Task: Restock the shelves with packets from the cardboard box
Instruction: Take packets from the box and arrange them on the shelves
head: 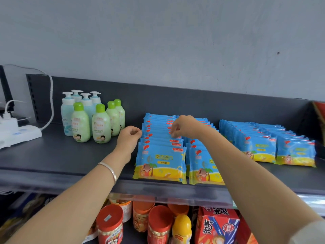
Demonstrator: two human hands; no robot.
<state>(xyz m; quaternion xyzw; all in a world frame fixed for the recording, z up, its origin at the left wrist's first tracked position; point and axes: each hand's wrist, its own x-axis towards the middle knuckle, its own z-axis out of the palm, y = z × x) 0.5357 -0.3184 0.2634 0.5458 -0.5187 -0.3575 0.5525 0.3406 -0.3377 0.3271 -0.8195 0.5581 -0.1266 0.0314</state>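
Bottles (pixel 93 118) left on shelf (pixel 61 155), packet rows (pixel 161 161) to their right, jars (pixel 110 224) beneath.

We read "10片装" on the front packet (pixel 160 162) — beneath larger yellow characters (too soft for us to make out) — and "泡芙" on the red box (pixel 218 224) below.

Bottles (pixel 91 118), power strip (pixel 21 133), perhaps snack jars (pixel 110 224) below.

Left hand (pixel 129 136): bare.
Left wrist: one slim, silver-coloured bangle (pixel 110 170); smooth, plain band.
Left forearm: uncovered.
Right hand (pixel 182 126): bare.
Right arm: forearm uncovered; edge of a pale sleeve (pixel 311 233) higher up.
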